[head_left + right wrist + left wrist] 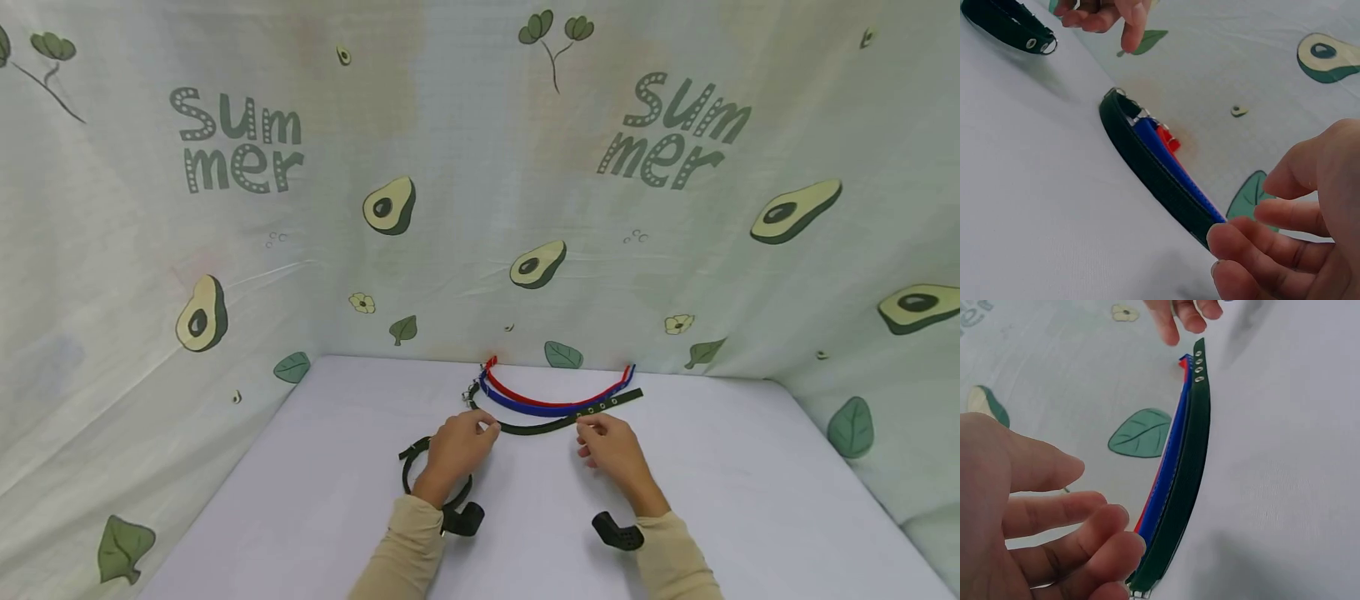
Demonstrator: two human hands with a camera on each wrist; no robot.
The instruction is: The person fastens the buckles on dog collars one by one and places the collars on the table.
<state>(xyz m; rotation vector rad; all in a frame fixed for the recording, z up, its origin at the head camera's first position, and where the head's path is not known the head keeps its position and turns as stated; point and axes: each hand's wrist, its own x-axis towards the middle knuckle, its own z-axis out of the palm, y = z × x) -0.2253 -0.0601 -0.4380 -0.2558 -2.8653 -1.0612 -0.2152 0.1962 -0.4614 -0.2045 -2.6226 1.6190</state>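
Three collars lie stretched in a curve, side by side, near the back of the white table: a red collar (512, 392), a blue collar (528, 409) and a dark green collar (534, 430) in front. Metal eyelets line the green one's right end; its buckle is at the left. My left hand (457, 447), fingers loosely bent, hovers by that buckle end and holds nothing. Near the eyelet end is my right hand (617, 454), its fingers relaxed and empty; the left wrist view shows a gap between it and the strap. A second dark green collar (1007, 28), looped closed, lies partly hidden beneath my left wrist.
The white table (322, 467) meets a hanging cloth (465, 125) printed with avocados and leaves just behind the collars. The cloth also rises along both sides. A black wrist-worn device (617, 532) sticks out inward from each sleeve.
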